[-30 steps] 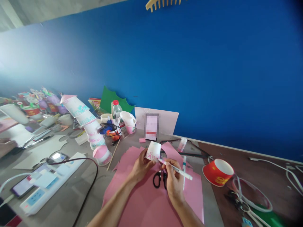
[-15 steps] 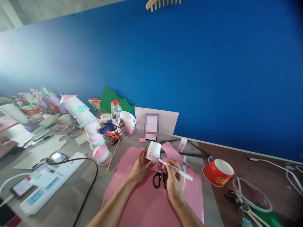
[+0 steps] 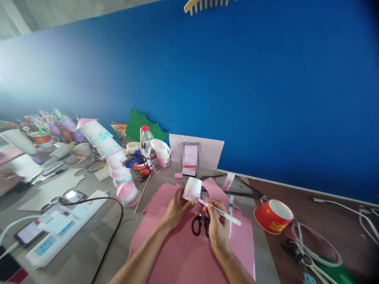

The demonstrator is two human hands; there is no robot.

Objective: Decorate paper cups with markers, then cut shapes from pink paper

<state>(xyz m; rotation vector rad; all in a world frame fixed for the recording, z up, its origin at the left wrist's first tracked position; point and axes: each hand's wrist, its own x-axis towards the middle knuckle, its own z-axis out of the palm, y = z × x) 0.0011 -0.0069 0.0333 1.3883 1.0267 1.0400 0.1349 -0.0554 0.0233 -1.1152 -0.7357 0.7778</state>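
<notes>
My left hand grips a small white paper cup with pink drawing on its side, holding it tilted above a pink paper sheet. My right hand pinches a white marker with a pink tip, and the tip touches the lower side of the cup. Black-handled scissors lie on the pink sheet just under both hands.
A red paper cup lies on its side to the right, near white cables. To the left stand a tower of decorated cups, a pink-topped cup, a bottle, a power strip and a phone. A blue wall rises behind.
</notes>
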